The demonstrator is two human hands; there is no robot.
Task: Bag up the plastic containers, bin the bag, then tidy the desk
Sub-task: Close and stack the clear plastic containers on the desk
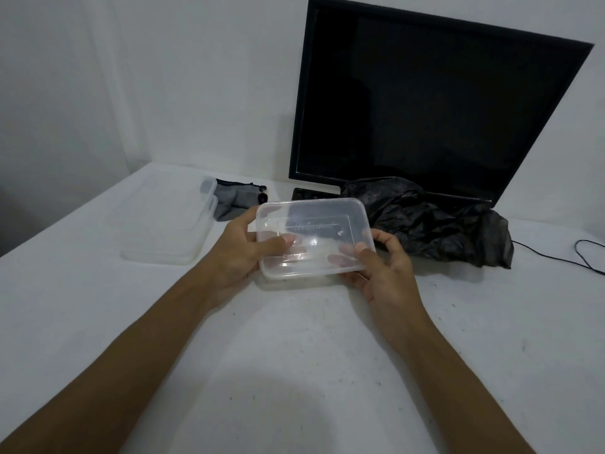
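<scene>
White tabletop [294, 371], speckled with small dark marks, is seen nearest the camera; two bare forearms are extended across it from the lower corners.

A clear plastic container [314, 237] is held just above the tabletop at centre, tilted with its open side toward the camera. It is gripped at both short ends: the left hand [239, 253] is curled round the left end, thumb laid inside along the near wall, fingers behind; the right hand [383, 267] is curled round the lower right corner, thumb pressed on the rim, fingertips visible through the plastic. A shadow is cast on the tabletop beneath the container.

To the left, slightly farther, a stack of clear lids [170, 221] is lying flat on the tabletop; the count cannot be told. Just behind its far right corner a grey pouch [235, 199] with a dark zip edge is noted, partly covered by the stack.

To the right, behind the container, a crumpled black plastic bag [435, 221] is lying on the tabletop, touching neither hand. A thin black cable [556, 257] is trailed from behind it toward the right edge.

Farthest back, a black monitor [435, 103], screen dark, is stood against the white wall, its base partly hidden by the bag
</scene>
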